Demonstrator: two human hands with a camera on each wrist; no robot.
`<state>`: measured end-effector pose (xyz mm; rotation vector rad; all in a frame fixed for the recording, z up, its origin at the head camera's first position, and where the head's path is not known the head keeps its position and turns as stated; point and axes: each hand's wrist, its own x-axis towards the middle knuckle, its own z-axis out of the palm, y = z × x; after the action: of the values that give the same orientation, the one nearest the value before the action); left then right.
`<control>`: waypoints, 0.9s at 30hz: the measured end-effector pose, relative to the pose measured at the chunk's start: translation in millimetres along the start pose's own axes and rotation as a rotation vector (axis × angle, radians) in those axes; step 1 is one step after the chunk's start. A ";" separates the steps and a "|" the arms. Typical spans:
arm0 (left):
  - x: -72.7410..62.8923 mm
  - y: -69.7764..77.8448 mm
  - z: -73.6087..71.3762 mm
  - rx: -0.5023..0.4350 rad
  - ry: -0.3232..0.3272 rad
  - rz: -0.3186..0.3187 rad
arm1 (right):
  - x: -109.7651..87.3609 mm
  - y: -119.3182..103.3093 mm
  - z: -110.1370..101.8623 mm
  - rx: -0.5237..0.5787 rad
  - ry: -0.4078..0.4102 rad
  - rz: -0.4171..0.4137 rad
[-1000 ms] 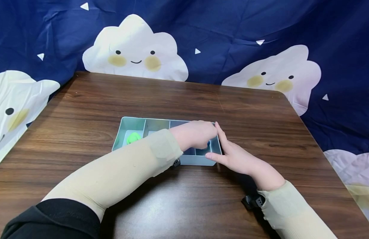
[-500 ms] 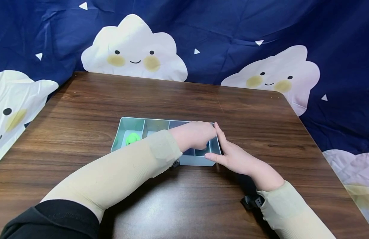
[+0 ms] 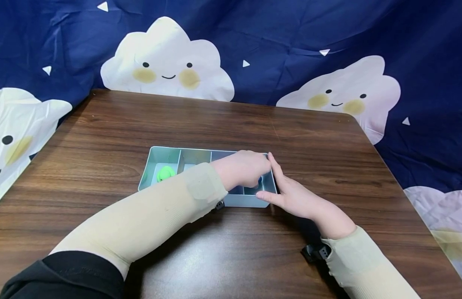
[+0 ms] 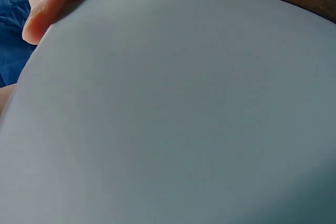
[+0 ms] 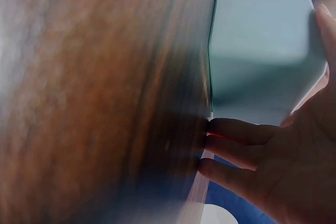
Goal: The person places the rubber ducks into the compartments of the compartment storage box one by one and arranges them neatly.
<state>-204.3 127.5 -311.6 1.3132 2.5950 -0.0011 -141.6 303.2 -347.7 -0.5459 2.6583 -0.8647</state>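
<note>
A pale blue-green plastic box (image 3: 242, 201) with several divided compartments lies on the table. My left hand (image 3: 246, 168) reaches down into its right end, knuckles up, fingertips hidden below the rim. A sliver of something dark blue (image 3: 260, 180) shows beside those fingers; I cannot tell whether they pinch it. My right hand (image 3: 292, 195) braces the box's right end, thumb along the front corner and index finger at the back corner. In the right wrist view its other fingers (image 5: 236, 150) stretch straight toward the end wall. A rounded bright green thing (image 3: 165, 173) sits in the left compartment.
The brown wooden table (image 3: 223, 257) spreads around the box. Behind it hangs a dark blue cloth (image 3: 261, 25) printed with white clouds. My left forearm (image 3: 141, 216) crosses in front of the box and covers part of its middle. The box wall (image 4: 184, 103) fills the left wrist view.
</note>
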 end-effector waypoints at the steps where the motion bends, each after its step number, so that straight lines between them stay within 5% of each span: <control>1: -0.9 -0.5 -0.5 0.003 0.006 0.002 | 0.3 -0.3 -0.1 0.001 -0.001 0.004; 8: -14.6 -3.8 -10.2 0.009 0.085 0.010 | 2.4 -1.7 0.0 0.001 0.000 0.005; 14: -44.1 -7.8 -33.3 0.006 0.172 0.006 | 2.8 -3.6 1.3 0.010 -0.002 0.019; 21: -120.4 -35.9 -51.3 0.013 0.367 -0.042 | 4.9 -5.7 2.8 0.005 -0.012 0.070; 27: -199.9 -80.5 -39.3 -0.069 0.576 -0.201 | 2.3 -2.0 4.6 -0.012 0.009 0.074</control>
<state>-162.3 -75.4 -240.3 1.1484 3.1535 0.4971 -141.4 298.5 -350.4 -0.4442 2.6753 -0.8320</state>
